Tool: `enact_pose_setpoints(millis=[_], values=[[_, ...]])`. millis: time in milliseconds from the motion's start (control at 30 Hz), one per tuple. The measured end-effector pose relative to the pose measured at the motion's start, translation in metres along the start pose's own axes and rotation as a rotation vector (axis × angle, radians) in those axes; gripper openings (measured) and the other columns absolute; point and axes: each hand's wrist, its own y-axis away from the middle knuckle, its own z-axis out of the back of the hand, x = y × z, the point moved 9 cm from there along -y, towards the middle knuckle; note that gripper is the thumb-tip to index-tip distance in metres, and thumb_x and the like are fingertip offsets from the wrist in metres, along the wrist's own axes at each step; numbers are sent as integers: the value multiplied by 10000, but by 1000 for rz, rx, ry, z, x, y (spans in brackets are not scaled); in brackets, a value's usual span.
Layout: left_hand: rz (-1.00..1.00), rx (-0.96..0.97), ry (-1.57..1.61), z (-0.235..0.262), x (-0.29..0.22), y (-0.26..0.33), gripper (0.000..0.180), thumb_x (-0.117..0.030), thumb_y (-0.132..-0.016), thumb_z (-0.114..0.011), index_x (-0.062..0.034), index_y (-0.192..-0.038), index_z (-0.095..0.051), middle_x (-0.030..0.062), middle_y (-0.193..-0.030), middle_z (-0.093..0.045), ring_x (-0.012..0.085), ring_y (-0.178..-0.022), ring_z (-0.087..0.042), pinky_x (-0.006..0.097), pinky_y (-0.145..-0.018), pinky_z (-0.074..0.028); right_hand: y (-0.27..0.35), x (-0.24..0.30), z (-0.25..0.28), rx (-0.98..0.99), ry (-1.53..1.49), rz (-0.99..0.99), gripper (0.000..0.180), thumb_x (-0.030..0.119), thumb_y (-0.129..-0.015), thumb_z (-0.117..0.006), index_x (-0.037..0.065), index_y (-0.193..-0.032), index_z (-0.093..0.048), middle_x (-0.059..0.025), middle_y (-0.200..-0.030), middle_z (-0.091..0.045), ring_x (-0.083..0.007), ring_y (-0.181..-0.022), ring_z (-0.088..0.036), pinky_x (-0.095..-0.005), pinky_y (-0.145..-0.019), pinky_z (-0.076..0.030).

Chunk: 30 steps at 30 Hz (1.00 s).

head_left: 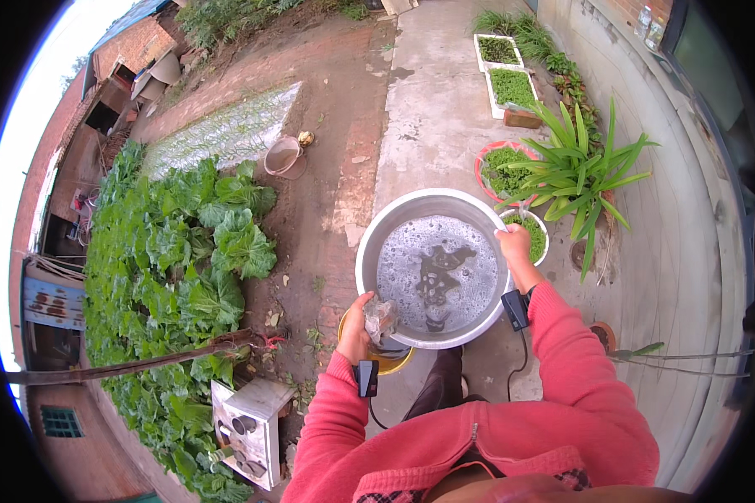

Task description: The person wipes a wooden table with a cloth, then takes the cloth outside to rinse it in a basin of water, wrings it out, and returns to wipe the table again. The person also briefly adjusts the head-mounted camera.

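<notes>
A large round metal basin (369,243) is held up in front of me, with grey, sudsy water (478,277) in it. My right hand (516,245) is closed on its right rim, fingers hidden behind the wall. At the lower left, my left hand (354,332) grips the rim with its thumb up. A crumpled, see-through, plastic-like piece (380,318) sits against that hand at the rim; its kind I cannot make out. Partly hidden below the metal basin is a yellow basin (392,365).
Potted greens (535,236) and a long-leaved plant (579,168) stand close on the right, by the wall (646,251). To the left grow leafy vegetables (168,268), with a bucket (285,158) beyond. A white metal stove-like box (256,419) and a pole (143,360) are at the lower left.
</notes>
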Motion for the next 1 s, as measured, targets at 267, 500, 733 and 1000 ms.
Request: enact_pose_setpoints(millis=[267, 500, 733, 1000], values=[[-1, 64, 8, -131, -103, -122, 353, -302, -915, -606, -32, -1138, -567, 165, -995, -678, 310, -845, -690, 460, -732, -594, -166, 43, 2, -64, -73, -56, 195, 144, -760, -754, -11, -874, -718, -45, -711, -676, -143, -641, -608, -327, -631, -471], [-32, 77, -24, -231, -241, -215, 393, -311, -901, -627, -11, -1146, -560, 164, -971, -682, 311, -862, -689, 460, -736, -590, -338, 98, -62, -58, -54, -27, 217, 149, -765, -754, -32, -877, -708, -62, -728, -685, -147, -639, -604, -321, -634, -472], [-89, -61, -51, -293, -383, -327, 364, -318, -909, -615, -32, -1132, -580, 145, -970, -680, 286, -814, -689, 435, -698, -597, -526, 172, -182, 50, 23, -72, 210, 168, -754, -757, -12, -852, -713, -131, -723, -696, -237, -672, -665, -371, -672, -496], [-156, -67, 57, -356, -576, -452, 366, -355, -873, -655, -49, -1067, -602, 105, -893, -669, 253, -746, -669, 414, -641, -576, -729, 315, -329, 108, -3, 62, 187, 166, -752, -757, -1, -824, -712, -94, -688, -677, -198, -642, -636, -356, -636, -481]])
